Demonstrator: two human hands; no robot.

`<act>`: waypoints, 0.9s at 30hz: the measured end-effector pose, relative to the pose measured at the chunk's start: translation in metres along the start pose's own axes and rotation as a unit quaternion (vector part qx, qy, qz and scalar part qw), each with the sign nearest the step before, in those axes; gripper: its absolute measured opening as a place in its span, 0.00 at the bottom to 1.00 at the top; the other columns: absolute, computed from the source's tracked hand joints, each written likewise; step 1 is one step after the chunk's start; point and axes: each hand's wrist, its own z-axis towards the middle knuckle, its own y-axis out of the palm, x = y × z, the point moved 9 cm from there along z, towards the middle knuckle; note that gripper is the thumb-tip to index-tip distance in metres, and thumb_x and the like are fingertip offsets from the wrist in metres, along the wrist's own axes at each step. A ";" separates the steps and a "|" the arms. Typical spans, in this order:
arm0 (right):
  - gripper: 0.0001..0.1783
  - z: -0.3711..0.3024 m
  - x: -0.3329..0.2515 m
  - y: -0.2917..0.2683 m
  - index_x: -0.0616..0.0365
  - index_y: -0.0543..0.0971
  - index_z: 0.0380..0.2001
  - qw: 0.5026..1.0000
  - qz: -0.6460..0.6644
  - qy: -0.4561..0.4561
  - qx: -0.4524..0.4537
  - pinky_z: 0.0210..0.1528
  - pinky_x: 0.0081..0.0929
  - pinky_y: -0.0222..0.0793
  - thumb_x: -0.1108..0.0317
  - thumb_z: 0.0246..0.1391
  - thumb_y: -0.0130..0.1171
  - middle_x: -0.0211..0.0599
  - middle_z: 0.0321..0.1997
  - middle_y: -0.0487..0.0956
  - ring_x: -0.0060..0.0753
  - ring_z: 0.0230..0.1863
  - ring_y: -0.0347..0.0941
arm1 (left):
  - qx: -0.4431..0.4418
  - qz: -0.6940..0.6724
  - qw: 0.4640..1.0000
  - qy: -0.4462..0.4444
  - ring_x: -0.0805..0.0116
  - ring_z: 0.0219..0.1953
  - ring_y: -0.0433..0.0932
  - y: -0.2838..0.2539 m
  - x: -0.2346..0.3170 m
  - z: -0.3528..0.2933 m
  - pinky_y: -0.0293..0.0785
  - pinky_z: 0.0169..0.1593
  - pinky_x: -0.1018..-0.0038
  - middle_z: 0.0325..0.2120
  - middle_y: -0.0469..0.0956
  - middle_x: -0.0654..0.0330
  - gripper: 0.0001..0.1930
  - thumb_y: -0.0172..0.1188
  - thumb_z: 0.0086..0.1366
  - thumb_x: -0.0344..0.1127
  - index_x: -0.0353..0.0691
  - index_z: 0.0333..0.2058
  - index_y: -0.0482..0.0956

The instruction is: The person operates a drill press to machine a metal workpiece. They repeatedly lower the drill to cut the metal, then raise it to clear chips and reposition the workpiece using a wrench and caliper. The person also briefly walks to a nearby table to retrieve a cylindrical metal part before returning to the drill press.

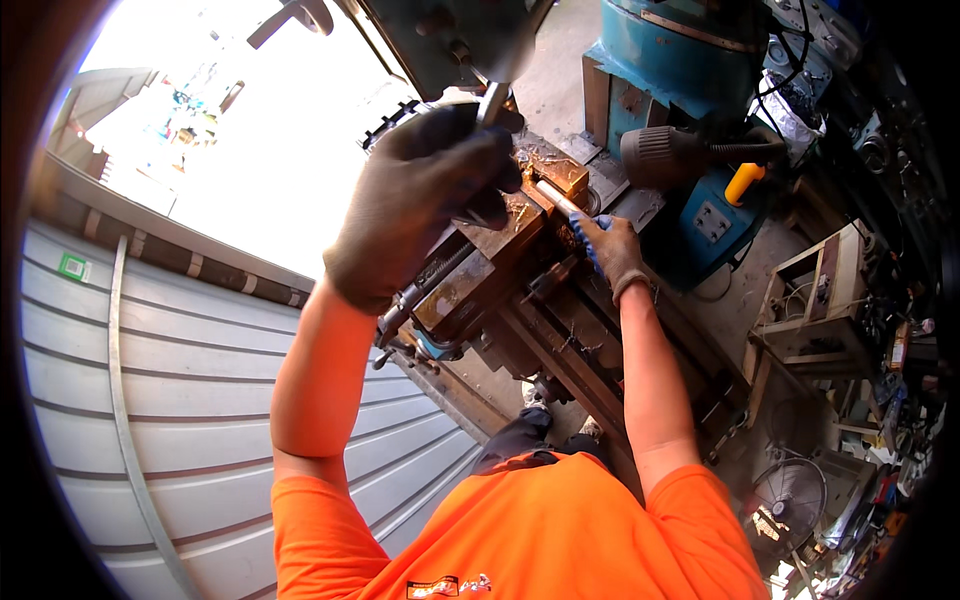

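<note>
My left hand [405,195], in a dark work glove, is raised over the machine with its fingers curled round a grey metal bar [491,103]. The bar's upper end sticks out by the dark machine head [450,40]. Lower and to the right, my right hand [612,248], in a blue and grey glove, grips a pale round rod [557,198]. The rod's far end reaches to a rusty machine vise [560,172], where curled metal chips lie. What the rod's tip touches is too small to tell. My left hand covers part of the vise.
A grey work lamp [648,156] on a flexible neck juts in from the right. Behind it stand a teal machine base [680,50] and a blue box [712,222] with sockets. A wooden stand [815,290] and a fan [790,495] are at right. Corrugated wall [200,400] lines the left.
</note>
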 end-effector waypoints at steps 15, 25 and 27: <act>0.26 -0.003 -0.008 -0.001 0.64 0.83 0.27 0.999 -0.034 -0.001 0.000 0.32 0.38 0.71 0.46 0.53 0.65 0.44 0.22 0.81 0.42 0.25 0.78 | 0.081 0.198 0.977 -0.009 0.75 0.18 0.73 -0.018 0.015 0.014 0.70 0.21 0.76 0.20 0.75 0.62 0.13 0.61 0.69 0.37 0.30 0.36 0.78; 0.24 -0.012 -0.017 -0.004 0.61 0.82 0.25 0.999 -0.031 0.021 -0.011 0.29 0.35 0.70 0.48 0.53 0.66 0.39 0.20 0.80 0.34 0.22 0.76 | 0.164 0.273 0.946 0.064 0.84 0.20 0.73 -0.027 0.077 -0.014 0.62 0.18 0.85 0.21 0.76 0.64 0.16 0.64 0.65 0.36 0.31 0.46 0.79; 0.23 -0.007 -0.008 -0.001 0.61 0.82 0.24 1.000 -0.011 0.023 -0.010 0.27 0.34 0.69 0.48 0.54 0.66 0.36 0.18 0.79 0.31 0.20 0.74 | 0.129 0.177 0.972 0.085 0.82 0.23 0.75 -0.025 0.055 -0.015 0.67 0.22 0.83 0.24 0.77 0.63 0.17 0.65 0.64 0.36 0.30 0.47 0.79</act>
